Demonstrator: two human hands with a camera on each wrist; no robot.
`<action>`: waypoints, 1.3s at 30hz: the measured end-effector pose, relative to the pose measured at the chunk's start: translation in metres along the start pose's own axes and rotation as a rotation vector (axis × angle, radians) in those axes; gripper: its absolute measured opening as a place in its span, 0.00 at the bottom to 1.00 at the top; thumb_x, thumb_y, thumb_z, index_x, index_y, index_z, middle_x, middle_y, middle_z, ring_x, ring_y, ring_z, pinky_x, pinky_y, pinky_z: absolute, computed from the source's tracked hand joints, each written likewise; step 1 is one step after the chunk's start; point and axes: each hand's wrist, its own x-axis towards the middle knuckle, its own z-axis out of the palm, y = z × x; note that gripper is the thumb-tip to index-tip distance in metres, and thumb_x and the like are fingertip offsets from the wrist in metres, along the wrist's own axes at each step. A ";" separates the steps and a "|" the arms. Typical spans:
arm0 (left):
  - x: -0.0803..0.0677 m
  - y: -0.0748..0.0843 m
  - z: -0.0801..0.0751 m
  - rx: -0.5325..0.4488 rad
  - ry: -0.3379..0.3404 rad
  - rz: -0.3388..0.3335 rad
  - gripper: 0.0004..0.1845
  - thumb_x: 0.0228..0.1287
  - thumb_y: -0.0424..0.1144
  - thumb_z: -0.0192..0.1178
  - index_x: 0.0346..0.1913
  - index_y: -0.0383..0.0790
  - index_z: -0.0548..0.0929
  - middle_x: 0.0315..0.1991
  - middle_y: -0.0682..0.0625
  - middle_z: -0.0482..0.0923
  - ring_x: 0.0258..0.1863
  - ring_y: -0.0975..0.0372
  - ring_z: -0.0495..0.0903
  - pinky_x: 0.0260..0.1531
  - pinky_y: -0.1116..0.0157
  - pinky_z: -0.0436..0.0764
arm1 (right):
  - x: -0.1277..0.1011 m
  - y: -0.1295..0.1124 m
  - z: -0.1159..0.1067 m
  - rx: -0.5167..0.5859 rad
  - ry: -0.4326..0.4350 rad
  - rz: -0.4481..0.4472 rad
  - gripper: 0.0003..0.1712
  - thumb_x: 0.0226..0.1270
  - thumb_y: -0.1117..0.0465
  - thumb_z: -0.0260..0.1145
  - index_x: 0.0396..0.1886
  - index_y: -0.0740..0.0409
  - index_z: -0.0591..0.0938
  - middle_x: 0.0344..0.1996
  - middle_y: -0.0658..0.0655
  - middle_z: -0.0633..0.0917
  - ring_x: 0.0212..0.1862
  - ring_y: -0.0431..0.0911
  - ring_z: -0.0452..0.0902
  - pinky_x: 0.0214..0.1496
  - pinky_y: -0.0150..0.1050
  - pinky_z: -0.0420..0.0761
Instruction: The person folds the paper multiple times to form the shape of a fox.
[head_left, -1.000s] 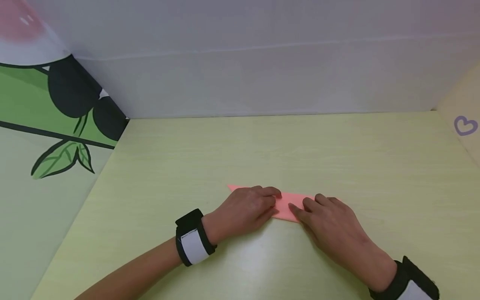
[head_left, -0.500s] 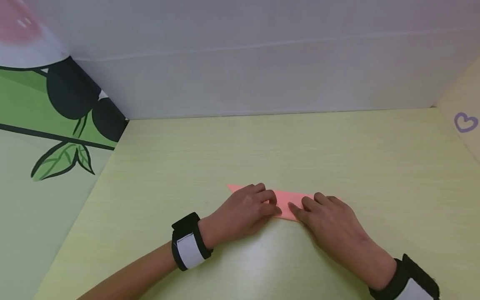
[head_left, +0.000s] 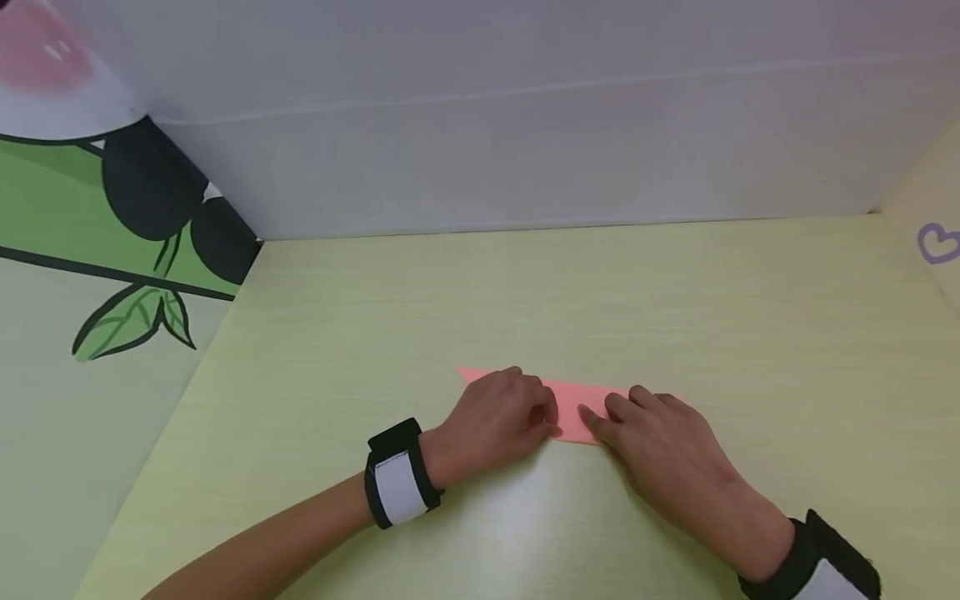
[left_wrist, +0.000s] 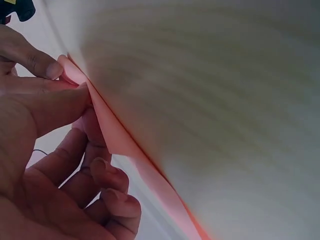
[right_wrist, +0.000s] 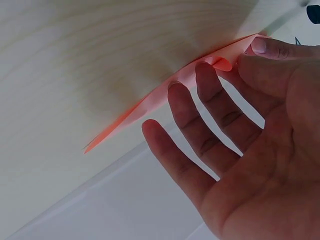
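Observation:
A folded strip of pink paper [head_left: 573, 408] lies on the table in front of me, its pointed left end showing past my left hand [head_left: 495, 425]. The left thumb and index finger pinch the near folded edge of the paper [left_wrist: 117, 135] in the left wrist view; the other fingers there are curled. My right hand [head_left: 675, 454] holds the same strip further right. In the right wrist view, the right hand [right_wrist: 270, 145] has its thumb and index finger on a small curled part of the paper, its other fingers spread behind. The strip's right end is mostly hidden under that hand.
The pale wood-grain table [head_left: 570, 292] reaches back to a light grey wall [head_left: 525, 158]. At the left stands a panel with a printed green leaf [head_left: 123, 321], and at the right one with a purple heart [head_left: 937, 243]. Both wrists wear black straps [head_left: 405, 475].
My left hand shifts slightly along the near edge of the paper, and its fingers draw in closer to the thumb. The right hand stays where it was on the paper.

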 end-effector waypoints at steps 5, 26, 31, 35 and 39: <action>-0.002 0.001 -0.002 0.032 0.000 -0.027 0.05 0.63 0.43 0.73 0.30 0.54 0.87 0.22 0.65 0.74 0.29 0.67 0.72 0.31 0.69 0.73 | 0.000 0.001 0.001 -0.023 0.013 -0.007 0.29 0.51 0.70 0.77 0.55 0.51 0.87 0.28 0.49 0.74 0.33 0.46 0.71 0.31 0.37 0.72; -0.021 -0.023 -0.012 -0.063 -0.017 -0.132 0.07 0.63 0.45 0.74 0.33 0.58 0.85 0.25 0.65 0.73 0.29 0.68 0.72 0.31 0.68 0.74 | -0.005 0.004 0.001 0.000 -0.024 0.008 0.37 0.47 0.71 0.80 0.61 0.47 0.86 0.33 0.48 0.75 0.40 0.45 0.73 0.34 0.38 0.76; -0.022 -0.027 -0.015 -0.061 -0.034 -0.137 0.08 0.61 0.46 0.75 0.33 0.56 0.83 0.27 0.61 0.72 0.30 0.67 0.71 0.32 0.68 0.74 | -0.005 0.005 0.000 0.006 -0.046 0.005 0.39 0.48 0.71 0.81 0.63 0.47 0.85 0.35 0.48 0.76 0.42 0.46 0.74 0.35 0.38 0.76; -0.025 -0.032 -0.017 -0.062 -0.043 -0.165 0.09 0.60 0.47 0.75 0.32 0.56 0.83 0.30 0.60 0.73 0.33 0.67 0.70 0.35 0.67 0.74 | -0.004 0.005 0.001 0.011 -0.054 0.005 0.39 0.48 0.71 0.81 0.63 0.47 0.85 0.35 0.49 0.76 0.41 0.46 0.74 0.35 0.38 0.77; -0.029 -0.038 -0.019 -0.082 -0.040 -0.183 0.09 0.60 0.47 0.75 0.32 0.57 0.82 0.31 0.58 0.73 0.36 0.66 0.71 0.39 0.66 0.73 | -0.003 0.006 0.001 0.013 -0.050 0.007 0.39 0.48 0.72 0.81 0.63 0.47 0.85 0.34 0.48 0.76 0.39 0.45 0.73 0.34 0.38 0.77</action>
